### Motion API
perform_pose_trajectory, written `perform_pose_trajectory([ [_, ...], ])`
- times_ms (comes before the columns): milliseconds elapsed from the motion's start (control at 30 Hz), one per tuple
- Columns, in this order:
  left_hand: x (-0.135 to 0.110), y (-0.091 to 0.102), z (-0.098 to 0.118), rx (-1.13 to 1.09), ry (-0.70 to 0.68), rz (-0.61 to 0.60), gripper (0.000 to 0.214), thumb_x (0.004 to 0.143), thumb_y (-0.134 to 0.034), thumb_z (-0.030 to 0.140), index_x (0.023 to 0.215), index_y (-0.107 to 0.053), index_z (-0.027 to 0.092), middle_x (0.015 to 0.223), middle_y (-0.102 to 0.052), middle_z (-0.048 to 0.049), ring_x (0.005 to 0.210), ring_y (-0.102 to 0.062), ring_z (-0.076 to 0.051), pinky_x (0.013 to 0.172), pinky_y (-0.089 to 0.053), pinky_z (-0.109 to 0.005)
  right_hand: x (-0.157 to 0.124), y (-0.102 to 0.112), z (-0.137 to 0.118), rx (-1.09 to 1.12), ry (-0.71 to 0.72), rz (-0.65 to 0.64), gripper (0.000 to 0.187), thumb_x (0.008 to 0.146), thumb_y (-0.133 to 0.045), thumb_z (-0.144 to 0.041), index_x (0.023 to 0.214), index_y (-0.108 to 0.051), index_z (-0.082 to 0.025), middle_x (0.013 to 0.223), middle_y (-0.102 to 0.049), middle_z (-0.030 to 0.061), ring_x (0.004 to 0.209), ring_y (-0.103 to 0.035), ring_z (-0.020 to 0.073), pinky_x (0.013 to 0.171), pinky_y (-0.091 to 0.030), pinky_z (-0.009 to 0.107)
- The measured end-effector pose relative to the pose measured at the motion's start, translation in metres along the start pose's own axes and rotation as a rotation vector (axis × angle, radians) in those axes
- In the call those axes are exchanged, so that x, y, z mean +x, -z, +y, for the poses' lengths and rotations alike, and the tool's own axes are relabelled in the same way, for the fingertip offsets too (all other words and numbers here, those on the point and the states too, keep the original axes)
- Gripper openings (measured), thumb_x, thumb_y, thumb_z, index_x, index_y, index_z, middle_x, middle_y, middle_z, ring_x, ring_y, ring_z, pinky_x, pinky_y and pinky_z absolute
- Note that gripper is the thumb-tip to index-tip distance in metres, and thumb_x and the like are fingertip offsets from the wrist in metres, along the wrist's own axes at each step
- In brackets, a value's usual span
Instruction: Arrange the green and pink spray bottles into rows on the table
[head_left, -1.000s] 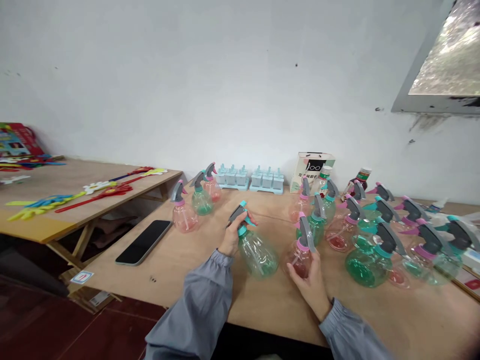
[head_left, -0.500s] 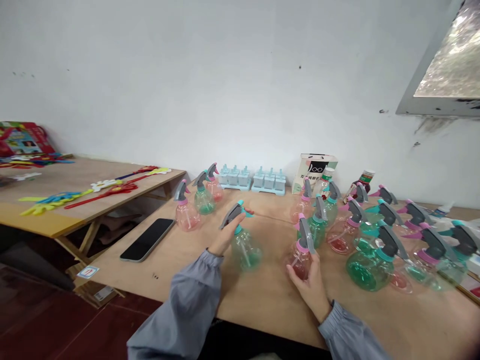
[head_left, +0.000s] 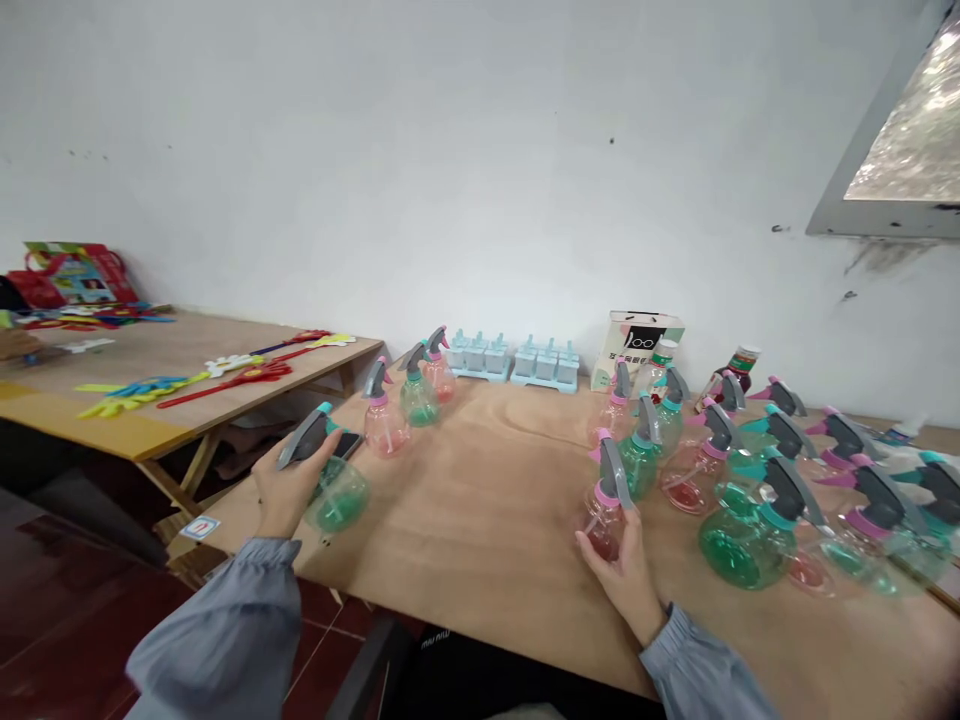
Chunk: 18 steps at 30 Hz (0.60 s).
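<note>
My left hand is wrapped round the neck of a green spray bottle with a grey and teal trigger head, near the table's left side. Behind that bottle, a dark phone is mostly hidden. On the right, my right hand grips the body of a pink spray bottle, which stands upright. Three spray bottles stand in a row at the back left, the nearest a pink one. To the right of my right hand, several more pink and green ones crowd together, among them a green bottle.
Two light-blue popsicle molds stand against the wall beside a white box. A bottle with a dark red body is at the back right. Across a gap, another table holds colourful hand-shaped toys.
My left hand has carried the green spray bottle leftward, from the middle of the table to in front of the phone. My right hand stays on the pink bottle. The view has shifted slightly left.
</note>
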<state>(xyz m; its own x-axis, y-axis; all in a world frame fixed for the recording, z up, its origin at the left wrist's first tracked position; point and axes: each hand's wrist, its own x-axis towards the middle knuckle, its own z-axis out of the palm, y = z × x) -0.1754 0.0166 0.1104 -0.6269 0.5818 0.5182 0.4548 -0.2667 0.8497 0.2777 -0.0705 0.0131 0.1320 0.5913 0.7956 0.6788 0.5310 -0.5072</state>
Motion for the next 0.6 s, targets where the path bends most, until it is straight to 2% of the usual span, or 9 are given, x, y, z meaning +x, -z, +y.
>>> perform_pose_trajectory([
  [100,0.007,-0.010,-0.011,-0.024,-0.062,0.068,0.048,0.065,-0.074,0.057,0.088,-0.075,0.016,0.084,-0.075,-0.0057,0.083,-0.069,-0.027,0.090,-0.056,-0.045,-0.001,-0.001,0.004,-0.002,0.007,-0.005,0.071,0.089,-0.069,-0.035,0.151,-0.034,-0.022,0.134,-0.055,0.0135,0.130,-0.056,0.0298,0.109,-0.049,0.054],
  [200,0.013,-0.021,-0.015,0.049,-0.148,0.100,0.043,0.073,-0.065,0.056,0.087,-0.072,0.016,0.084,-0.074,-0.0060,0.088,-0.069,-0.027,0.093,-0.053,-0.042,-0.002,-0.001,0.005,-0.005,0.025,-0.017,0.071,0.089,-0.068,-0.035,0.150,-0.034,-0.021,0.135,-0.054,0.0144,0.130,-0.055,0.0301,0.109,-0.049,0.054],
  [367,0.018,-0.032,-0.019,0.126,-0.170,0.049,0.040,0.076,-0.060,0.055,0.087,-0.066,0.017,0.082,-0.070,-0.0052,0.090,-0.067,-0.026,0.092,-0.051,-0.037,0.000,-0.001,0.003,-0.026,0.032,-0.012,0.072,0.089,-0.068,-0.035,0.150,-0.034,-0.021,0.137,-0.054,0.0144,0.130,-0.056,0.0302,0.108,-0.049,0.053],
  [467,0.019,-0.028,-0.020,0.081,-0.179,0.044,0.043,0.075,-0.060,0.053,0.097,-0.060,0.016,0.092,-0.068,-0.0069,0.096,-0.066,-0.026,0.094,-0.051,-0.039,-0.001,0.000,0.004,-0.021,0.047,0.002,0.071,0.089,-0.069,-0.034,0.149,-0.035,-0.022,0.135,-0.055,0.0136,0.129,-0.057,0.0302,0.108,-0.050,0.053],
  [500,0.019,-0.024,-0.019,0.043,-0.188,0.096,0.046,0.075,-0.058,0.054,0.102,-0.056,0.016,0.100,-0.067,-0.0088,0.100,-0.066,-0.027,0.095,-0.050,-0.041,-0.001,0.000,0.004,-0.017,0.045,0.005,0.070,0.088,-0.069,-0.034,0.149,-0.036,-0.022,0.135,-0.055,0.0135,0.129,-0.057,0.0303,0.107,-0.050,0.053],
  [600,0.011,-0.011,-0.004,-0.042,-0.212,0.391,0.058,0.079,-0.049,0.062,0.118,-0.045,0.019,0.125,-0.058,-0.0151,0.121,-0.057,-0.034,0.104,-0.045,-0.051,-0.001,-0.001,0.005,0.000,0.026,0.005,0.070,0.088,-0.070,-0.034,0.149,-0.037,-0.023,0.135,-0.055,0.0132,0.128,-0.057,0.0300,0.107,-0.050,0.054],
])
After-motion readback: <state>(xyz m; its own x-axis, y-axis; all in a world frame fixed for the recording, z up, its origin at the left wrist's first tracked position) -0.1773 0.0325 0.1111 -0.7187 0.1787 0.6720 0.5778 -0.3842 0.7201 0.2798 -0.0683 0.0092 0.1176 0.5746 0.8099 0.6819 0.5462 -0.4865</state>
